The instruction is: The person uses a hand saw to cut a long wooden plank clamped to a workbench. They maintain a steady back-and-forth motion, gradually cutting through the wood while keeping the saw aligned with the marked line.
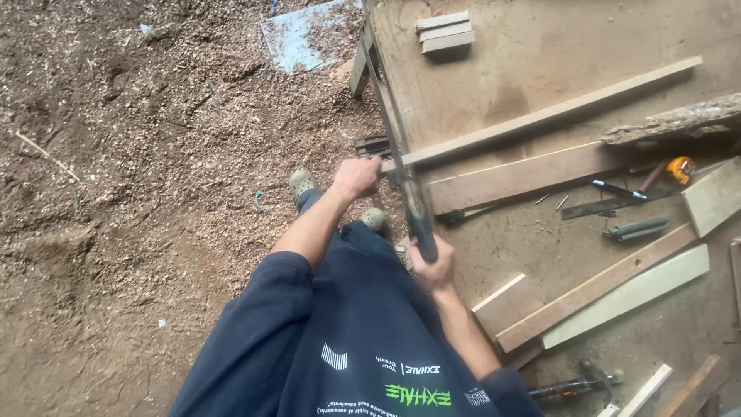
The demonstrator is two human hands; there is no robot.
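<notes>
The left hand (356, 177) has its grip tight on the end of a long wood strip (540, 116) at the desk (540, 46) edge. The right hand (432, 266) holds a dark tool handle (418, 220). Boards lie on the dusty desk. Sawdust covers the floor (116, 193).

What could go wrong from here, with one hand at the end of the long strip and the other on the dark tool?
The left hand grips the strip right beside the tool held in the right hand; a slip could hit the fingers. Loose nails and boards crowd the bench. The sawdust floor could give poor footing.
</notes>
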